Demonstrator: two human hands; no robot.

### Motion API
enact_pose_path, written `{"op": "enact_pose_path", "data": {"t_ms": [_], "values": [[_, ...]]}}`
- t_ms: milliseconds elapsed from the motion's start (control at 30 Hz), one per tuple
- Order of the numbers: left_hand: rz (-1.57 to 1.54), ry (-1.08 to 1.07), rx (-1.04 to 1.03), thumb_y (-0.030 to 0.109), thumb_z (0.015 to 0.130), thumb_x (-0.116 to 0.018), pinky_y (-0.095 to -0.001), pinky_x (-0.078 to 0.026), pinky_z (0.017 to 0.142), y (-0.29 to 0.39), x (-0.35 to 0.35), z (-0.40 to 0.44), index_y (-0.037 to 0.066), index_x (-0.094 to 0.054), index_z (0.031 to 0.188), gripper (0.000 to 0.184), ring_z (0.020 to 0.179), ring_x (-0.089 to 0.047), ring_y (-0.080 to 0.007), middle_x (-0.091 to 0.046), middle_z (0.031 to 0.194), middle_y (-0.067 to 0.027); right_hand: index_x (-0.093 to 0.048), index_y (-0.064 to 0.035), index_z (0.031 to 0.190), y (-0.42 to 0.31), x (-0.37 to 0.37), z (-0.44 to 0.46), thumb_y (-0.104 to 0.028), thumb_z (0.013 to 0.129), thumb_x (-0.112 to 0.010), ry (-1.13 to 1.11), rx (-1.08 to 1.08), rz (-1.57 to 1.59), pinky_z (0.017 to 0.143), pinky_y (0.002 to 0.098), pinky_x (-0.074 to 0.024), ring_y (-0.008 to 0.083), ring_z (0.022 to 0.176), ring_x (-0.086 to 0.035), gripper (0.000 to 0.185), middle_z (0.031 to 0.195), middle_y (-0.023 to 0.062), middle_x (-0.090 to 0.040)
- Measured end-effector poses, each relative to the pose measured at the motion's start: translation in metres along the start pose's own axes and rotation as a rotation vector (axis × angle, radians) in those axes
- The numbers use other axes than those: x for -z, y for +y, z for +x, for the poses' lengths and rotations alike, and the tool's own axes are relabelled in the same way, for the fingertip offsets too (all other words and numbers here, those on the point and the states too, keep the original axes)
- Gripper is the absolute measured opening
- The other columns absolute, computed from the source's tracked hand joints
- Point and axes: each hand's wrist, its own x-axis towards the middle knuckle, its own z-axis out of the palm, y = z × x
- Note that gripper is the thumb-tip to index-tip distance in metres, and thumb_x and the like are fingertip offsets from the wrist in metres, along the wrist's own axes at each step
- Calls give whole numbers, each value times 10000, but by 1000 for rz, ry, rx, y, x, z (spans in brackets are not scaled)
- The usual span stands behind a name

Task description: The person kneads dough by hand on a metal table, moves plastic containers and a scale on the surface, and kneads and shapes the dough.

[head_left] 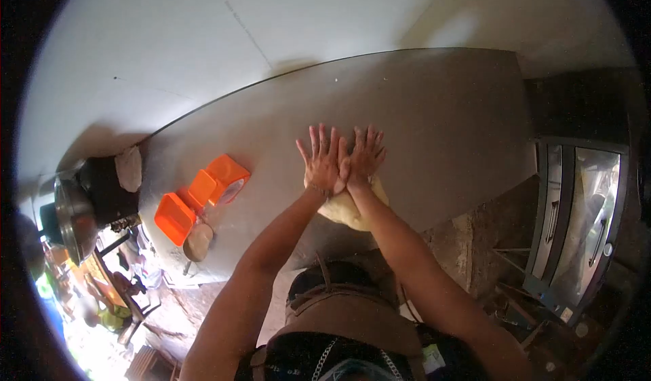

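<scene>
A pale lump of dough lies on the grey table near its front edge, partly hidden under my wrists and forearms. My left hand presses down on the dough with its heel, fingers spread and stretched forward. Beside it, my right hand also rests palm down on the dough, fingers apart. The thumbs meet or overlap between the two hands. Neither hand is closed around anything.
The table runs along a pale wall. To the left stand orange plastic containers and a round, handled sieve or pan. A glass-doored oven is at the right, and a large metal bowl at far left.
</scene>
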Motion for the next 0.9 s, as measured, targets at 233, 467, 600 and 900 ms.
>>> {"op": "enact_pose_path", "data": {"t_ms": [233,467,600,900], "values": [[76,102,56,580,1046,-378,-743,12,1255,-11,-14,11,19,-334,1658,832,1656,-25,-421,-180,1763,-250,-438,-267,1611,9,-27,16,-602,1058,-494,117,9,-66,1273,687,-147,385,1650,-123,649,1778,114,-205],[-161,-79,-112,590,1031,-491,-614,-148,1305,-23,31,-125,20,-416,1605,813,1630,-226,-349,-352,1711,-180,-491,-115,1550,15,47,-113,-419,935,-720,-196,371,27,1236,588,-269,395,1507,-400,723,1614,178,-462],[-335,113,-244,540,962,-638,-624,-189,1291,-21,37,-213,12,-514,1495,761,1522,-388,-409,-475,1580,-198,-584,-60,1443,27,69,-209,-281,871,-754,121,647,-30,1173,594,-335,377,1364,-525,636,1452,165,-580],[-386,262,-171,563,963,-477,-648,-227,1206,-2,9,-248,27,-576,1383,688,1410,-426,-482,-523,1442,-258,-658,-30,1321,35,41,-263,-330,947,-618,172,531,84,1165,661,-310,425,1286,-579,481,1376,198,-642]]}}
